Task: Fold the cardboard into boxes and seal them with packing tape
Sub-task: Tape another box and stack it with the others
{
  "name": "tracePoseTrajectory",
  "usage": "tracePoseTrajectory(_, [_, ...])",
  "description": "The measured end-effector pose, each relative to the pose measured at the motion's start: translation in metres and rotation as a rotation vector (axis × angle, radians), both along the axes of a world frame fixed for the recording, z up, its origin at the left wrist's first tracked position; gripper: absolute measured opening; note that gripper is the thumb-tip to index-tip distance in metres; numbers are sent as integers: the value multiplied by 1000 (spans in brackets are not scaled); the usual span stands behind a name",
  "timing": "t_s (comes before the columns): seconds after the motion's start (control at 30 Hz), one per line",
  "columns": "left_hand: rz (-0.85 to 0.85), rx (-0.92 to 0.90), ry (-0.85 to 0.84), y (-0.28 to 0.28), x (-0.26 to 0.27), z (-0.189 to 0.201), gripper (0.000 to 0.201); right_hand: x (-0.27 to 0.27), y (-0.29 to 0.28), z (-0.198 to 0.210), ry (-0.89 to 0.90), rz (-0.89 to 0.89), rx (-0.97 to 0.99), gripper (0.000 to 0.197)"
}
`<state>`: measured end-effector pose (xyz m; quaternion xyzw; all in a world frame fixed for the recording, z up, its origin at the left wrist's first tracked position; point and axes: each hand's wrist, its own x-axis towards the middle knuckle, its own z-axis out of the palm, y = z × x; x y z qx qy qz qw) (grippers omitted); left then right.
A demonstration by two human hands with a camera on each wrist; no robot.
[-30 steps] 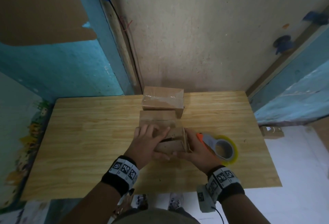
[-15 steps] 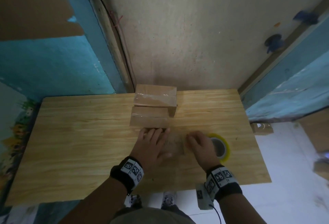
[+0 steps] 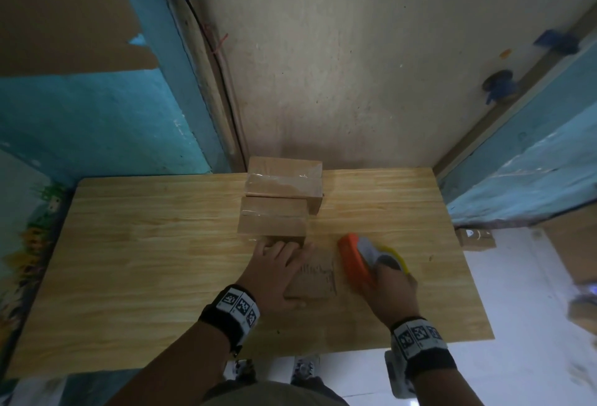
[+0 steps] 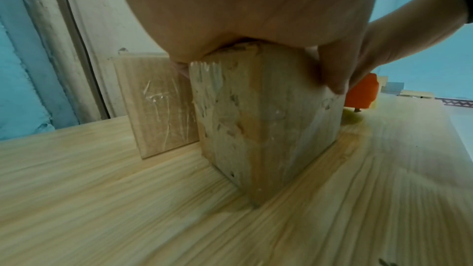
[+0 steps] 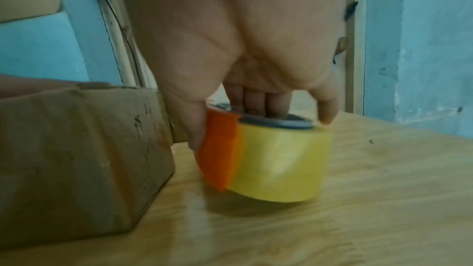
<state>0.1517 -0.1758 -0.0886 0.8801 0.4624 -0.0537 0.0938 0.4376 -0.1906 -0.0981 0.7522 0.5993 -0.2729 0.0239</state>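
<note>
Cardboard box (image 3: 315, 278), small, brown and scuffed, stands near the front of the pale wood-grain table (image 3: 145, 260), its long axis running away from the person. Left hand (image 3: 274, 271) lies on its top, fingers fairly straight, thumb down the near side. Just right of it, the right hand (image 3: 392, 289) has its grip closed on a tape dispenser (image 3: 368, 258): orange plastic guard, glossy yellow roll, fingers through the grey core. Behind stand two taped boxes (image 3: 274, 208), touching, long axes crosswise, the rear one against the wall.
</note>
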Motion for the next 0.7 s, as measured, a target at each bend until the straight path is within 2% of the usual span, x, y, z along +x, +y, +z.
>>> tracePoseTrajectory(0.03, [9,-9,-3,0,1,0,120,1,-1,4,110,1,39,26])
tracePoseTrajectory(0.1, [21,-21,7,0,3,0,119,0,-2,15,406,-129,114,40])
tracePoseTrajectory(0.17, [25,-29,17,0,3,0,118,-6,-1,30,612,-290,164,30])
tracePoseTrajectory(0.3, [25,-63,4,0,1,1,115,-23,4,63,754,-541,295,40])
tracePoseTrajectory(0.4, [36,-83,-25,2,1,0,114,-26,9,84,847,-657,262,29])
tracePoseTrajectory(0.53, [63,-106,-4,3,3,1,98,-31,17,92,930,-560,164,41])
tracePoseTrajectory(0.6, [65,-94,-35,4,5,6,89,-42,19,108,944,-494,54,46])
tracePoseTrajectory(0.67, [37,-33,-109,2,5,9,77,-58,20,124,879,-354,-13,39])
tracePoseTrajectory(0.7, [48,-32,-171,1,4,10,78,-65,20,130,831,-265,-24,43])
